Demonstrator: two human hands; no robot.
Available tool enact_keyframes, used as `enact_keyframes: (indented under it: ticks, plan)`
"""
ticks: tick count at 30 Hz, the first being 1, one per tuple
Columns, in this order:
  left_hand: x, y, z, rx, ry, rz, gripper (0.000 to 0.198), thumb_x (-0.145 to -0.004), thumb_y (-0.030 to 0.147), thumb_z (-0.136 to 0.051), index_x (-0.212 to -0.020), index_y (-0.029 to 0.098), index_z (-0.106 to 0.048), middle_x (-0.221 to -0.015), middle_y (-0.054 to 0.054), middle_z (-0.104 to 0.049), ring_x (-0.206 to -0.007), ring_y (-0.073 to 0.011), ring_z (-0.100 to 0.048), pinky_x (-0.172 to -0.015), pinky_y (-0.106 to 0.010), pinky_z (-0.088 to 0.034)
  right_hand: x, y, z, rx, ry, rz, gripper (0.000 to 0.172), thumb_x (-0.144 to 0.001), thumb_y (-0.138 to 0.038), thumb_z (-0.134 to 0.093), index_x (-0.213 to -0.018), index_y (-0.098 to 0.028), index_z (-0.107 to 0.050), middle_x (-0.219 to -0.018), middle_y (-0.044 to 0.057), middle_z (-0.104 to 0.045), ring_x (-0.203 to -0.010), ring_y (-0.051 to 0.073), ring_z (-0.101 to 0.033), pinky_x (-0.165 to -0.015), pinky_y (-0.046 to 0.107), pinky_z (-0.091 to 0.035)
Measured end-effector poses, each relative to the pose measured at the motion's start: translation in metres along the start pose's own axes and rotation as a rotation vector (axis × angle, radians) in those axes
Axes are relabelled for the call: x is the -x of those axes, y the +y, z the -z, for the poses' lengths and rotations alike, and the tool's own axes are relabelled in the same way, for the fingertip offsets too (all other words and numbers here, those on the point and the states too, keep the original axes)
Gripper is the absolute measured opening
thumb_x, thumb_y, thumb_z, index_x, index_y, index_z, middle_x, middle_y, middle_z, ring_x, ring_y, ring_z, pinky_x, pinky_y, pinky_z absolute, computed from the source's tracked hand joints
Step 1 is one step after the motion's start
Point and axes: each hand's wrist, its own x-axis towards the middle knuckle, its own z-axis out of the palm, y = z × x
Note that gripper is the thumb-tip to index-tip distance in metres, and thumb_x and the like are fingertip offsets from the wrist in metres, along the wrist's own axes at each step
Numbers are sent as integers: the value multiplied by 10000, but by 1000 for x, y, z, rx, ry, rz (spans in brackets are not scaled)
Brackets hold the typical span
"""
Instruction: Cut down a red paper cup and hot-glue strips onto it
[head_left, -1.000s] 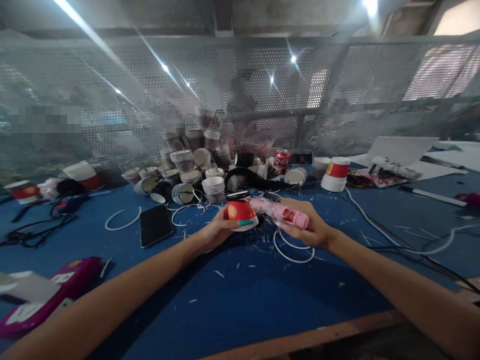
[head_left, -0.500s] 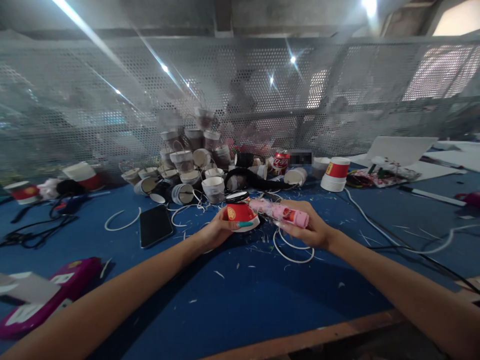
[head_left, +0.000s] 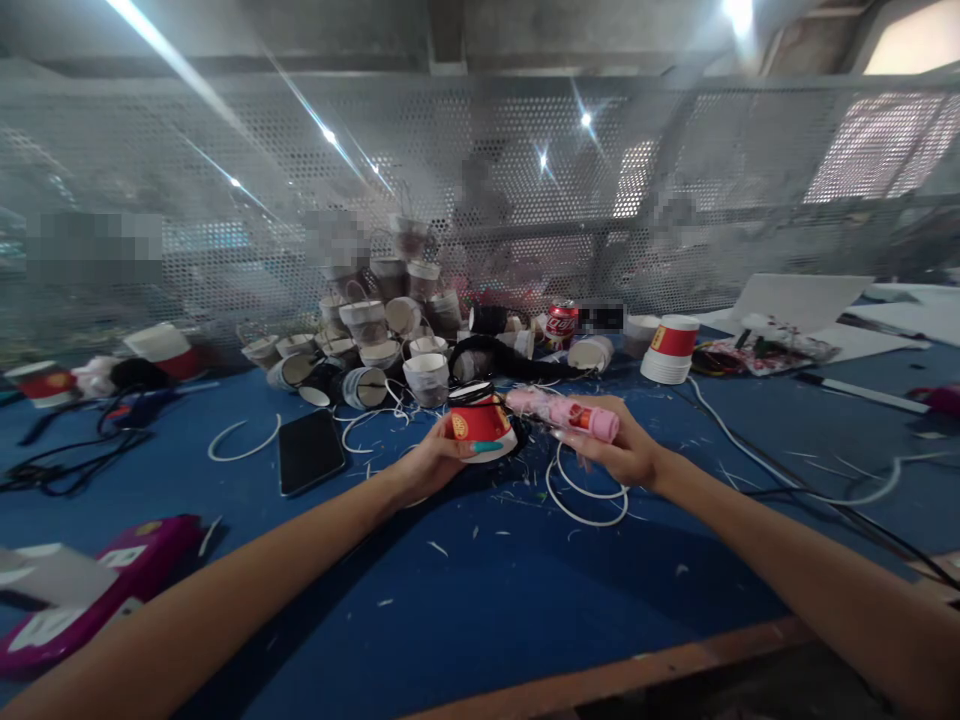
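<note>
My left hand point(head_left: 437, 459) is wrapped round a red and white paper cup point(head_left: 480, 428), which is tilted. Dark cord point(head_left: 472, 396) circles the cup's upper end. My right hand point(head_left: 626, 450) grips a pink glue gun point(head_left: 574, 412), its body strung with fine glue threads. The gun's narrow tip points left, close to the cord and the cup's upper right side; I cannot tell whether it touches. Behind both hands lies a fuzzy black strand point(head_left: 517, 360). A loop of white cord point(head_left: 587, 520) rests under my right hand.
Several small wrapped cups point(head_left: 427, 379) are piled at the back, before a perforated metal screen point(head_left: 525, 230). A phone point(head_left: 310, 453) lies left. A red can point(head_left: 562, 322) and stacked paper cups point(head_left: 670, 350) stand at the back right. Bottom left is a purple device point(head_left: 142, 560).
The cup has tilted slightly, bringing its upper end a little left. The glue gun has shifted slightly, its tip still beside the cup.
</note>
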Motion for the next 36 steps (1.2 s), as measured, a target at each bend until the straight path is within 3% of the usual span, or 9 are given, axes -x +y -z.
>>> enact_keyframes:
  ticks: [5,9,14,19,23,26,29,32,36]
  plan:
    - [0,1,0,-17,-10,-15,494,-475,98,-715,-960,96,-622,-871,-87,-704,-819,-216,-641,-803,-331,-440,-2,4,0,118,6,20,223,-803,-321,-470,-626,-190,-431,-541,-28,-415,-510,104,-381,-524,269,-306]
    - [1,3,-2,1,36,4,479,-485,75,-698,-955,107,-612,-880,-82,-704,-816,-213,-643,-799,-328,-441,-7,2,3,537,48,-66,181,-753,-299,-450,-626,-200,-368,-617,-1,-436,-553,118,-381,-536,271,-284]
    - [1,5,-4,44,126,40,492,-480,53,-701,-958,118,-605,-906,-79,-706,-840,-216,-650,-862,-348,-433,-11,-1,8,992,6,-323,77,-713,-259,-454,-720,-183,-440,-721,71,-504,-619,165,-427,-523,283,-254]
    - [0,4,-4,58,123,39,468,-501,50,-693,-958,116,-615,-898,-80,-706,-839,-219,-649,-906,-372,-414,-7,14,6,1102,-29,-283,64,-649,-161,-498,-712,-170,-499,-741,135,-535,-771,265,-463,-599,359,-350]
    - [0,2,-2,44,120,36,471,-497,36,-688,-955,110,-606,-911,-91,-701,-844,-225,-645,-884,-375,-415,-8,14,5,978,144,-177,165,-612,-74,-465,-735,-171,-516,-812,148,-549,-867,306,-443,-708,448,-375]
    - [0,3,-3,28,115,22,497,-484,51,-702,-968,107,-607,-920,-94,-699,-848,-227,-641,-855,-361,-424,-8,0,4,664,258,42,344,-584,-35,-420,-877,-190,-509,-997,113,-575,-960,282,-439,-854,477,-335]
    - [0,3,-5,9,74,4,509,-489,80,-721,-985,113,-610,-907,-81,-701,-825,-211,-640,-834,-342,-430,-5,-15,-6,346,79,155,545,-522,-26,-404,-1023,-228,-480,-1152,48,-546,-1037,247,-407,-916,456,-307]
    - [0,3,-7,-12,41,4,507,-506,106,-733,-997,122,-610,-898,-72,-705,-811,-200,-641,-840,-341,-427,-3,-22,-19,195,-151,49,641,-498,-35,-393,-1098,-248,-471,-1201,30,-498,-1045,232,-363,-936,461,-293]
    - [1,2,-8,-65,37,31,545,-515,121,-738,-1039,134,-591,-916,-72,-703,-832,-204,-641,-834,-339,-430,-5,-18,-29,110,-239,-59,655,-499,-57,-398,-1122,-250,-462,-1236,29,-460,-1058,238,-322,-951,484,-268]
